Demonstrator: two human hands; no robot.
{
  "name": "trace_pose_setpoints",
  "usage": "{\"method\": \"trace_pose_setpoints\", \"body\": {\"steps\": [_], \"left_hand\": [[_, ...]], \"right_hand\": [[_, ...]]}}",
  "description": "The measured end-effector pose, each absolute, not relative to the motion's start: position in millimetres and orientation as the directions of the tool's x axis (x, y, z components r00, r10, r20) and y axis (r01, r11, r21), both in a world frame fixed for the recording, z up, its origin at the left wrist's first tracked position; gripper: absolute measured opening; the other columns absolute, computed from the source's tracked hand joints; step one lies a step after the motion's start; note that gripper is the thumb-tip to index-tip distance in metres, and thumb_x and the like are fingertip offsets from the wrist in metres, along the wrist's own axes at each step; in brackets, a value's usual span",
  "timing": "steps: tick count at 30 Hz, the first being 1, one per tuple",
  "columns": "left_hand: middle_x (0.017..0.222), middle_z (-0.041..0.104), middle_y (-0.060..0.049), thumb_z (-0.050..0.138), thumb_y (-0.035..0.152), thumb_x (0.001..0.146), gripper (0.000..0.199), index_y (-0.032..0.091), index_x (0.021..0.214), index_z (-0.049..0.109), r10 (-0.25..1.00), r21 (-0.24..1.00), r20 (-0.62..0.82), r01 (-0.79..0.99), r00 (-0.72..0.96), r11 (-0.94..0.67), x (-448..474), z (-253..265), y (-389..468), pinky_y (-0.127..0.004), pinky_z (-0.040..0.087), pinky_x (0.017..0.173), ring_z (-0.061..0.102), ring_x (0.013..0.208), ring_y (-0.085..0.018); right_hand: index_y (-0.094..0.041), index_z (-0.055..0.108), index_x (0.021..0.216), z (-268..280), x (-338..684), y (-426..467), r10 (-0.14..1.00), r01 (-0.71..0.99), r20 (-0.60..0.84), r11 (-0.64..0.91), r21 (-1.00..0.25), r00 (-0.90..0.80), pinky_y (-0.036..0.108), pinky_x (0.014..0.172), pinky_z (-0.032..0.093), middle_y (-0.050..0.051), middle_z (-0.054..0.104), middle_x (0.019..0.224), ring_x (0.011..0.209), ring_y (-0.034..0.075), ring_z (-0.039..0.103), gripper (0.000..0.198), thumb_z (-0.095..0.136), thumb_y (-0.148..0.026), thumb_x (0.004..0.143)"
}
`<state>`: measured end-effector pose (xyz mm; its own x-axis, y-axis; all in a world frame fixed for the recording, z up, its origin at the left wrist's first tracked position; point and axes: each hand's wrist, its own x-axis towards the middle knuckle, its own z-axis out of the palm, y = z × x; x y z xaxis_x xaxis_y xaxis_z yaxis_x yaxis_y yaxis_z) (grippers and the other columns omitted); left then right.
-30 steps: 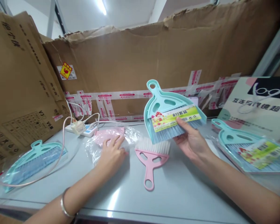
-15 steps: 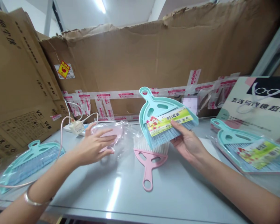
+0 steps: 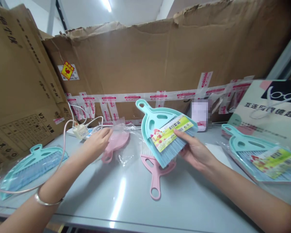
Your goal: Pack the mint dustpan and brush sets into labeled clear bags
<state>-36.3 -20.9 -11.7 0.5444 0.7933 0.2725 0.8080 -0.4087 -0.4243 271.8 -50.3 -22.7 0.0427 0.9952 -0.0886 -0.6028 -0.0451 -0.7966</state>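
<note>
1. Since a moment ago the left hand (image 3: 97,142) has lifted the pink dustpan (image 3: 116,143) by its clear plastic bag (image 3: 126,142). It now hangs tilted, handle down toward the table; before, it lay flat under the palm. The fingers pinch the bag's left edge, though I can't tell how much of the pan itself they grip.
2. The right hand (image 3: 196,150) still grasps the teal dustpan-and-brush set (image 3: 163,131), thumb on its yellow-green label (image 3: 171,132). The set has come lower and further left, handle pointing up-left, and now overlaps the bristles of the pink brush (image 3: 157,171).
3. The pink brush lies where it was on the grey table (image 3: 189,200), handle toward the near edge.
4. A silver bangle (image 3: 47,202) sits on the left wrist.
5. On the table's left lies another teal set in a bag (image 3: 31,166), with a white cable (image 3: 63,145) looping over it from a power strip (image 3: 81,131) at the back.
6. At the right, a bagged teal set (image 3: 259,155) rests in front of a printed paper bag (image 3: 269,110).
7. Taped cardboard sheets (image 3: 160,58) wall in the back and left; a ceiling light (image 3: 108,5) shows above.
</note>
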Motion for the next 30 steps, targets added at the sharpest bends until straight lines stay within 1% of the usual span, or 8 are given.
{"method": "trace_pose_setpoints", "body": {"steps": [2,5,9,12,16,19,25,30], "left_hand": [[0.114,0.054,-0.021,0.047,0.002,0.074,0.050,0.001,0.123,0.045,0.788,-0.450,0.250,0.788,0.562,-0.420,-15.4,-8.0,-21.0,-0.041,0.045,0.084,0.054,0.103,-0.030],[0.104,0.058,-0.017,0.053,-0.001,0.066,0.044,0.005,0.109,0.056,0.806,-0.360,0.189,0.803,0.561,-0.475,11.6,-5.8,-15.7,-0.036,0.048,0.075,0.058,0.092,-0.027],[0.093,0.062,-0.011,0.040,0.002,0.075,0.029,0.013,0.090,0.062,0.811,-0.255,0.179,0.822,0.557,-0.509,31.5,-5.7,-3.2,-0.031,0.048,0.068,0.061,0.080,-0.021],[0.093,0.063,-0.011,0.034,0.004,0.078,0.032,0.015,0.096,0.058,0.818,-0.207,0.238,0.850,0.524,-0.484,35.9,-5.8,0.5,-0.031,0.047,0.067,0.062,0.080,-0.021],[0.080,0.064,-0.010,0.035,0.008,0.079,0.026,0.013,0.101,0.050,0.871,-0.058,0.376,0.947,0.315,-0.317,36.0,-4.9,-3.2,-0.031,0.044,0.056,0.061,0.067,-0.022],[0.077,0.063,-0.007,0.038,0.011,0.082,0.022,0.013,0.102,0.047,0.812,0.017,0.512,0.941,0.282,-0.337,40.3,-4.2,-8.6,-0.029,0.044,0.055,0.060,0.065,-0.020],[0.076,0.059,-0.006,0.040,0.011,0.087,0.018,0.013,0.085,0.057,0.476,-0.188,0.712,0.792,0.517,-0.580,62.9,-8.2,-28.4,-0.025,0.045,0.057,0.056,0.066,-0.015],[0.077,0.056,-0.005,0.043,0.008,0.086,0.017,0.013,0.092,0.058,0.385,-0.236,0.742,0.751,0.549,-0.617,65.9,-14.2,-39.0,-0.024,0.045,0.056,0.053,0.066,-0.013]], "right_hand": [[-0.020,0.064,0.102,-21.8,271.0,-53.8,0.993,-0.535,-0.110,-0.111,-0.838,-0.034,0.026,0.066,0.057,0.003,0.071,0.095,0.082,0.018,0.067,0.033,0.070,-0.020,0.070],[-0.018,0.066,0.098,-18.5,275.4,-55.7,0.987,-0.415,-0.110,-0.150,-0.897,-0.119,0.028,0.068,0.057,0.005,0.071,0.092,0.080,0.019,0.067,0.031,0.072,-0.024,0.068],[-0.018,0.069,0.091,-11.3,292.9,-50.0,0.987,-0.244,-0.070,-0.105,-0.964,-0.147,0.027,0.064,0.056,0.006,0.072,0.090,0.079,0.020,0.067,0.029,0.074,-0.026,0.064],[-0.018,0.069,0.092,-6.9,304.6,-45.4,0.988,-0.172,-0.052,-0.077,-0.982,-0.142,0.027,0.063,0.055,0.007,0.071,0.091,0.079,0.021,0.067,0.031,0.076,-0.026,0.063],[-0.018,0.070,0.091,-6.6,307.1,-44.6,0.989,-0.124,-0.014,-0.033,-0.992,-0.149,0.030,0.066,0.054,0.007,0.071,0.091,0.081,0.022,0.067,0.030,0.076,-0.027,0.062],[-0.018,0.070,0.091,-12.2,300.4,-46.7,0.987,-0.091,-0.007,-0.022,-0.996,-0.161,0.034,0.071,0.054,0.007,0.071,0.091,0.084,0.023,0.066,0.032,0.075,-0.031,0.062],[-0.016,0.068,0.083,-26.3,277.7,-56.6,0.983,-0.134,-0.055,-0.079,-0.988,-0.176,0.033,0.066,0.055,0.005,0.071,0.073,0.059,0.017,0.065,0.026,0.072,-0.035,0.066],[-0.016,0.066,0.084,-27.9,262.1,-64.7,0.989,-0.428,-0.124,-0.149,-0.891,-0.087,0.028,0.049,0.053,0.005,0.071,0.076,0.054,0.017,0.063,0.024,0.074,-0.029,0.065]]}}
